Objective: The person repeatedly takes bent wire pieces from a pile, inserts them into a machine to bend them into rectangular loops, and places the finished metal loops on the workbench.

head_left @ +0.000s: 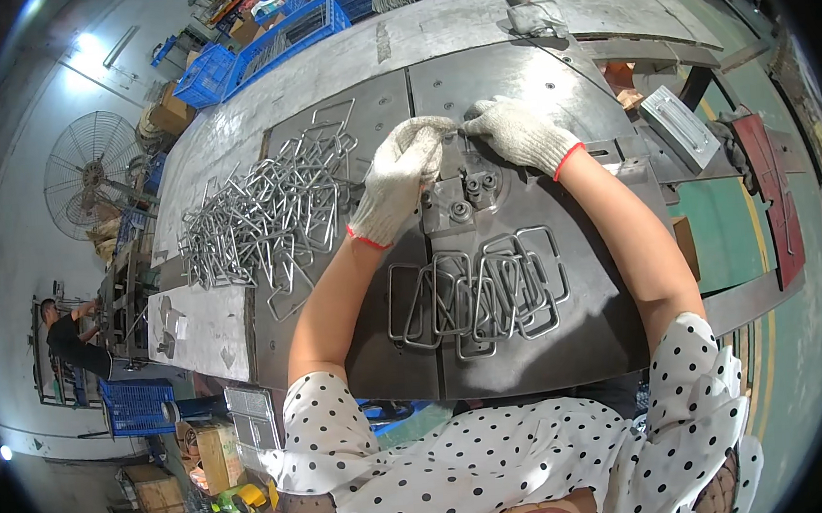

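Our left hand [398, 179] in its white knit glove is curled over a thin wire piece [452, 132] at the bending jig [468, 188], and our right hand [517, 133], gloved the same way, pinches the other end of that wire between finger and thumb. The wire itself is mostly hidden beneath the gloves; only a short bright stretch shows between the two hands, so we cannot make out its full shape. The jig's round pins sit just below our hands, partly covered by the left glove.

Near us on the dark steel table [361, 355] lies a row of closed rectangular wire loops [478, 295], overlapping one another. To our left spreads a tangled heap of bent wire pieces [261, 219], too jumbled to tell one from the next.

At the far end, blue plastic crates [254, 53] stand beyond the table; one appears to hold grey metal rods, though the contents are small and bent by the lens. Another blue crate [137, 406] sits on the floor at the left, its inside not readable. A person in dark clothes [72, 337] works near it, cut off by the picture's rim, below a standing fan [90, 169].
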`<action>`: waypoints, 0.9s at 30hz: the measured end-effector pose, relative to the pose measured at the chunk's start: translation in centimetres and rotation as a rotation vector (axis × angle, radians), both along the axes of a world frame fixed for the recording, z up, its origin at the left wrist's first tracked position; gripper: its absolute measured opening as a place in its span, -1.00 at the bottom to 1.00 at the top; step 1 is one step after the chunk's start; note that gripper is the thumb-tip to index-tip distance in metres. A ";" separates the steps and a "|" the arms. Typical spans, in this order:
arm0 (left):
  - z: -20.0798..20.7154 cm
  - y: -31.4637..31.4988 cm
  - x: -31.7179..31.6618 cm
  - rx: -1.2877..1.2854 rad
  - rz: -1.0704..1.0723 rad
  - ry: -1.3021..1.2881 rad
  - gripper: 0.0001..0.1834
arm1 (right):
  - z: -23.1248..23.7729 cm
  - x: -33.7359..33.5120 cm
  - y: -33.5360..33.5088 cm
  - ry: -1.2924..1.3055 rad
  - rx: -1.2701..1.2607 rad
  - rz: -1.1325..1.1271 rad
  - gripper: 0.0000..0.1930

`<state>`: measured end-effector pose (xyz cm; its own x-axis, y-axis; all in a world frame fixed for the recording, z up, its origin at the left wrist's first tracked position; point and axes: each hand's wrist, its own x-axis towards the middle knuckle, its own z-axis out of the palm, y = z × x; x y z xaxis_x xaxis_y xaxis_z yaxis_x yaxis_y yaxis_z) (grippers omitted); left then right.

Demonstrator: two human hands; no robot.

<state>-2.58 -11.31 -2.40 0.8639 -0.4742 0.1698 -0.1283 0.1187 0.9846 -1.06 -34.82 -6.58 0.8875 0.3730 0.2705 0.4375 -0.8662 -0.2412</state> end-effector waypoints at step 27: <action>-0.4 0.6 0.5 0.039 0.001 0.036 -0.71 | -1.4 0.9 -0.4 -0.060 0.027 0.041 -0.67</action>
